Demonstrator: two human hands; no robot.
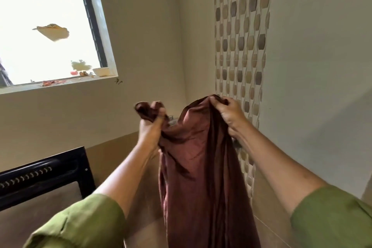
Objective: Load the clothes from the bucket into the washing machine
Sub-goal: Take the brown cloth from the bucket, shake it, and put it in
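Observation:
A maroon garment (pixel 201 167) hangs in front of me, held up at chest height against the wall corner. My left hand (pixel 150 127) grips a bunched part of its upper edge on the left. My right hand (pixel 229 112) pinches the upper edge on the right, a little higher. The cloth falls straight down between my arms and runs out of the bottom of the view. Both arms wear green sleeves. Neither the bucket nor the washing machine drum is in view.
A black raised lid or frame (pixel 46 173) stands at the lower left. A window (pixel 46 26) with small items on its sill (pixel 60 84) fills the upper left. A patterned tile strip (pixel 239 46) runs down the wall on the right. A metal tap (pixel 172 120) shows behind the cloth.

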